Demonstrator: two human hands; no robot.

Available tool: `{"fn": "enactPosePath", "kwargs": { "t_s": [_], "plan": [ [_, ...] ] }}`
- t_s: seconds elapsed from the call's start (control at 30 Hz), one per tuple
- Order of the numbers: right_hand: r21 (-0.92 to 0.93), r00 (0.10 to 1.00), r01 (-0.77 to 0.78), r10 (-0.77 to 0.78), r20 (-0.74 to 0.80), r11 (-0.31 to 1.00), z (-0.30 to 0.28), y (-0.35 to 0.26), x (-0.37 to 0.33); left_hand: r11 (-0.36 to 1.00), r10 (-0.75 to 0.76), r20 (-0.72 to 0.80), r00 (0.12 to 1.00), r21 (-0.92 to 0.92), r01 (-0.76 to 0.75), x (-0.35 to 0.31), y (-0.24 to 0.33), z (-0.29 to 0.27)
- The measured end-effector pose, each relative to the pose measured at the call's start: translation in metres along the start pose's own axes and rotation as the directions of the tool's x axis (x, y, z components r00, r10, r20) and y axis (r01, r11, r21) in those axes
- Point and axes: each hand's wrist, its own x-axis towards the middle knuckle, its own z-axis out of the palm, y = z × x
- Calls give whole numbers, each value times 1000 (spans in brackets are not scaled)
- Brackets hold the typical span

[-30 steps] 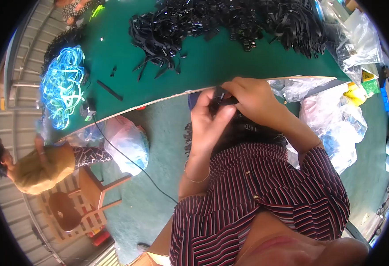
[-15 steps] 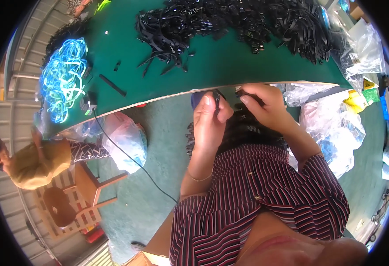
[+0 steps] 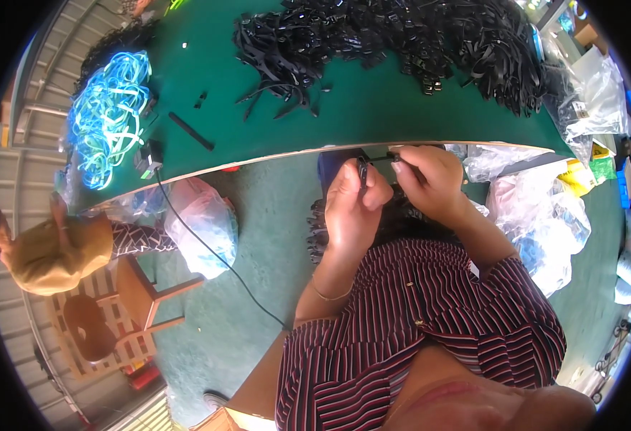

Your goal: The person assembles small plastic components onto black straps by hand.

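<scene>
My left hand [image 3: 355, 205] pinches a small black plastic piece [image 3: 363, 168] between thumb and fingers, just off the table's near edge. A thin black strap [image 3: 382, 159] stretches from that piece across to my right hand [image 3: 434, 183], whose thumb and forefinger are closed on its end. What exactly the plastic piece is, I cannot make out. Beneath both hands, a heap of black straps [image 3: 319, 230] lies on my lap, partly covered by my hands and wrists.
Black straps with shiny fittings [image 3: 344, 43] are piled along the green table [image 3: 207, 86]. Blue cords [image 3: 107, 118] and a small device [image 3: 145, 161] with a trailing cable [image 3: 218, 255] lie leftward. Plastic bags [image 3: 538, 208] stand right. Another person [image 3: 60, 251] is by a wooden chair [image 3: 139, 294].
My hands have come slightly lower in view, the left one shifting a little right. The strap between them now shows stretched out; before, a gap with no visible strap lay there.
</scene>
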Motion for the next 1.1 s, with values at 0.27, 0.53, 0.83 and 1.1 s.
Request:
{"fn": "enactPosePath", "kwargs": {
  "t_s": [0.27,0.53,0.83,1.1],
  "plan": [
    [-35,996,83,-82,34,996,-4,1,-9,1000,10,-32,999,4,-9,1,-5,5],
    [-15,994,108,-108,2,994,-9,9,-14,1000,6,-29,1000,24,-6,5,-11,10],
    [-19,997,61,-61,-38,998,-15,12,-12,997,-80,-2,997,-8,80,8,-22,11],
    [420,891,-447,355,282,790,-20,18,-12,940,7,-160,987,339,48,10,-10,12]
  ]
}}
